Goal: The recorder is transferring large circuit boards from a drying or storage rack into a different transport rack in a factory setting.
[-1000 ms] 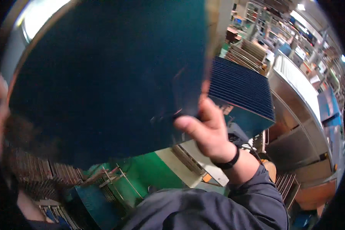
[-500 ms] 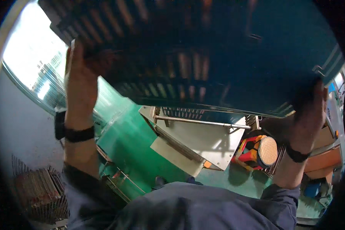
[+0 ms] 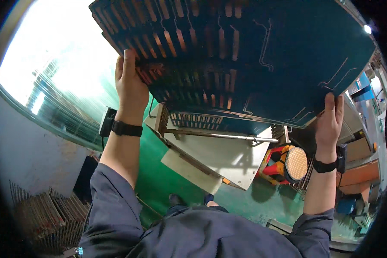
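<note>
Since half a second ago, our left hand (image 3: 132, 88) and the left edge of the dark blue panel (image 3: 241, 56) have shifted rightward in view, and our right hand (image 3: 329, 124) has come slightly left. We now see the panel's copper-coloured bars more sharply. We hold it up in front of us, its face tilted toward us: the left hand grasps its left edge, the right its lower right edge. Below it, we see a second panel (image 3: 236, 126) behind a metal bar (image 3: 228, 136), above a pale tabletop (image 3: 215, 157). A red-and-yellow stool (image 3: 297, 163) stands just beside that, on the green floor (image 3: 152, 189).
</note>
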`<state>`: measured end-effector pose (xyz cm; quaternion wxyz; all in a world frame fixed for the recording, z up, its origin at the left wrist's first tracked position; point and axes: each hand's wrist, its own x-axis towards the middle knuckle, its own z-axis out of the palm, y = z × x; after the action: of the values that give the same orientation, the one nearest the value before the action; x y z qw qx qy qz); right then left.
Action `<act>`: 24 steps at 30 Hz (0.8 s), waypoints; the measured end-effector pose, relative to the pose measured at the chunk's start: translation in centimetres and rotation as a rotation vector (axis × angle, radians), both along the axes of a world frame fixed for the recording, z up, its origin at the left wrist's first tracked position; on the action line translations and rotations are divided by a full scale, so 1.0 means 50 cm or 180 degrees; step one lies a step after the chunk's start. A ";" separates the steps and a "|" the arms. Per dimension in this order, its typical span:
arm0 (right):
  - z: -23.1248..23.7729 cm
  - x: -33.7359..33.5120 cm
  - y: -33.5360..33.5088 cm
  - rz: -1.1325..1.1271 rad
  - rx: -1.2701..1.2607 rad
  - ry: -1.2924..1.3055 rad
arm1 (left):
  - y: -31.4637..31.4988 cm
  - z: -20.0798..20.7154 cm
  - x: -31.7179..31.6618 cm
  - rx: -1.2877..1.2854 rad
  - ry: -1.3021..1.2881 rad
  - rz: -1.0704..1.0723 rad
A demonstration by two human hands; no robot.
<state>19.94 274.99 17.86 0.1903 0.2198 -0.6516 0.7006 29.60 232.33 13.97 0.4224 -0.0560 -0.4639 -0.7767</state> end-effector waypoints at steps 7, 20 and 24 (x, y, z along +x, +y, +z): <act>-0.019 -0.055 -0.036 0.0306 0.0044 0.0179 | -0.027 -0.044 -0.017 0.0055 -0.0318 0.0500; -0.107 -0.131 -0.027 0.0951 -0.0542 -0.0050 | 0.027 -0.024 -0.021 -0.0229 -0.0716 0.0493; -0.137 -0.139 -0.014 0.0884 -0.0273 -0.0054 | 0.039 -0.032 -0.022 -0.0534 -0.0881 0.0731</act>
<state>12.97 274.29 11.02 0.0952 0.2936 -0.5859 0.7493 28.50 234.27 12.35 0.4342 0.0697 -0.5840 -0.6824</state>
